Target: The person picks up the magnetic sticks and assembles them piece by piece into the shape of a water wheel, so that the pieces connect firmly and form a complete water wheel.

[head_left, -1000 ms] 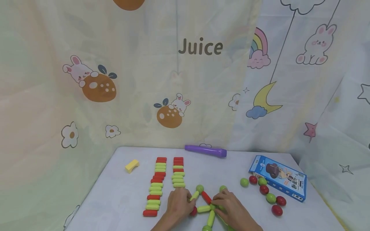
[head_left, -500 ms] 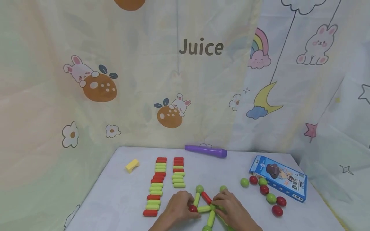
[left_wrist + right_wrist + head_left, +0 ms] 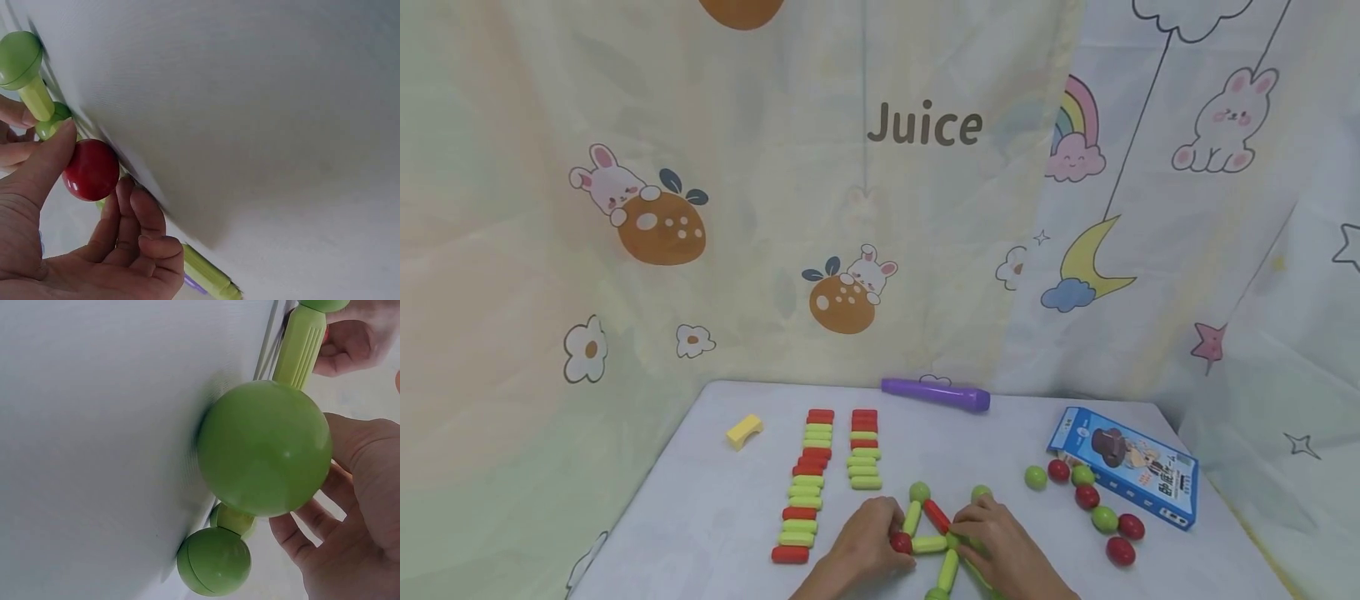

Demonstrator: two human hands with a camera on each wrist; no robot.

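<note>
On the table lies a flat frame of plastic balls and sticks. My left hand (image 3: 867, 537) pinches a red ball (image 3: 900, 543) at its left corner, thumb and fingers on opposite sides in the left wrist view. From that ball a light green stick (image 3: 912, 518) runs up to a green ball (image 3: 920, 492), and another stick (image 3: 929, 544) reaches the green hub ball (image 3: 953, 541). A red stick (image 3: 936, 516) also meets the hub. My right hand (image 3: 1000, 542) holds the frame at the hub with curled fingers, partly hiding it. A green ball (image 3: 265, 449) looms before that hand.
Two columns of red and light green sticks (image 3: 805, 492) lie left of the frame. Several loose red and green balls (image 3: 1103, 518) sit by a blue box (image 3: 1135, 462) at right. A purple rod (image 3: 936, 393) and yellow arch block (image 3: 744, 432) lie farther back.
My left hand has shifted from the upper-left light green stick down to the red ball, which it now pinches. That stick stands steeper. The right hand has stayed in place.
</note>
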